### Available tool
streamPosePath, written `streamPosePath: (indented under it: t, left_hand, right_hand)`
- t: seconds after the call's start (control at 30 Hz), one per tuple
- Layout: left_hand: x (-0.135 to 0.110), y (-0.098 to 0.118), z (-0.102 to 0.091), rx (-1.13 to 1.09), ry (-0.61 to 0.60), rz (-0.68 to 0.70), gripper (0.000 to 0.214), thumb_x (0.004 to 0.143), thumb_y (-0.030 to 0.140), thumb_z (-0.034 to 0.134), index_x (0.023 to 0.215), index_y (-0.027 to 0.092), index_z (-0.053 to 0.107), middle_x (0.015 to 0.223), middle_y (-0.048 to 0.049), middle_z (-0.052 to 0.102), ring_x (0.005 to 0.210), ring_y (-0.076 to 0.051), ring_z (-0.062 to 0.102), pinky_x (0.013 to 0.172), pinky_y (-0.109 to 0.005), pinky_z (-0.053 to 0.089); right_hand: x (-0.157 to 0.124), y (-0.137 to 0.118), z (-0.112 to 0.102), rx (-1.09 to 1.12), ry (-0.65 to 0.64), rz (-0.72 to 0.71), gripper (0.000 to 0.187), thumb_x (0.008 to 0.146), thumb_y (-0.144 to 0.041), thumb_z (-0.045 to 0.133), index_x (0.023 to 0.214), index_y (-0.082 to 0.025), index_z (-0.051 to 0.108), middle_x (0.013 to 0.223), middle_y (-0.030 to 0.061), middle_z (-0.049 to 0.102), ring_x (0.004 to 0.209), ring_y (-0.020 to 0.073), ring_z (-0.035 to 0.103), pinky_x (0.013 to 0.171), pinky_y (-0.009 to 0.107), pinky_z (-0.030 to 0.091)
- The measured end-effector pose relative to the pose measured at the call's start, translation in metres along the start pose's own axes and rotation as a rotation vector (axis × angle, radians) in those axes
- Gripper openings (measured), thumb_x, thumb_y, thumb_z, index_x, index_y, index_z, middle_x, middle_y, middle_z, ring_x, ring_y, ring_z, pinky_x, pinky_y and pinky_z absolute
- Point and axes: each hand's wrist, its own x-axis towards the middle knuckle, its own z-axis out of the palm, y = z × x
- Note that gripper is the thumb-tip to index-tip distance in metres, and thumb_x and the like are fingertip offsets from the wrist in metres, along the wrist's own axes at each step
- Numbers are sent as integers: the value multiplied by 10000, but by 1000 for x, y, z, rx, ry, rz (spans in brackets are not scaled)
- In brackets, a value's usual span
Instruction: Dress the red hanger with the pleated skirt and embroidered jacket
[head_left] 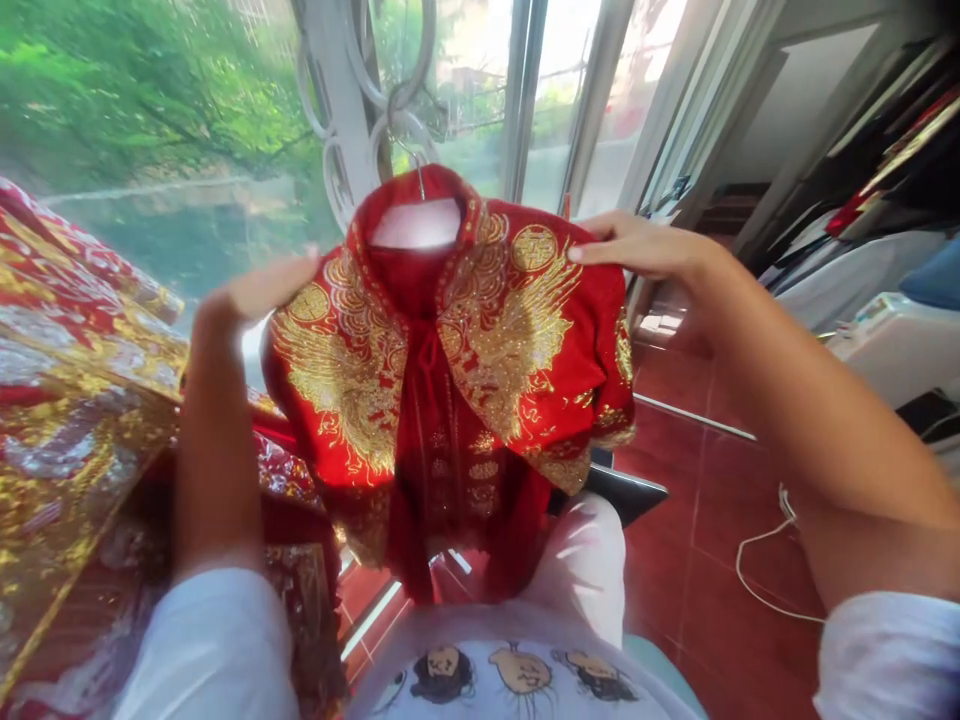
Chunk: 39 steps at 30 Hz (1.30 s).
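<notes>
A short red jacket (517, 340) with gold embroidery and a stand-up collar hangs upright on a hanger (418, 178) in front of me. A red cord is tied in a bow at its front. On the jacket's left shoulder lies my left hand (274, 285), closed on the cloth, its fingers blurred and partly hidden. My right hand (637, 245) grips the opposite shoulder, thumb in front and the other fingers mostly behind the fabric. Red cloth with an embroidered strip shows inside the open lower front.
White rings (405, 60) hang by the window above the hanger. Shiny red and gold garments (82, 430) fill the left side. A white cable (739, 560) lies on the red tiled floor (675, 590). Dark clothes (892, 140) hang at the upper right.
</notes>
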Motion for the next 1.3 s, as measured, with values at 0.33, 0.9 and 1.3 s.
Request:
streamPosePath:
  t: [0.33, 0.9, 1.3]
  left_hand:
    - [-79, 25, 62, 35, 697, -160, 525, 754, 483, 697, 1131, 128, 610, 1111, -104, 652, 1014, -246, 584, 993, -482, 456]
    - [-223, 25, 174, 174, 398, -308, 286, 915, 165, 314, 712, 186, 515, 724, -59, 542, 709, -188, 549, 717, -317, 455]
    - [-227, -30, 203, 85, 473, -521, 204, 798, 182, 361, 829, 151, 561, 785, -132, 580, 782, -274, 591, 763, -435, 470]
  right_hand:
    - [-24, 55, 63, -88, 888, -277, 431, 785, -343, 644, 1140, -105, 588, 1076, 121, 646, 979, 210, 613, 912, 410, 482]
    - [-129, 85, 211, -479, 677, -316, 645, 851, -192, 455, 1474, -167, 290, 1397, 171, 467, 1274, 272, 494, 1053, 461, 417]
    - [-146, 98, 197, 12, 855, -46, 326, 809, -483, 532, 680, -183, 541, 574, 28, 529, 523, 155, 463, 521, 283, 393]
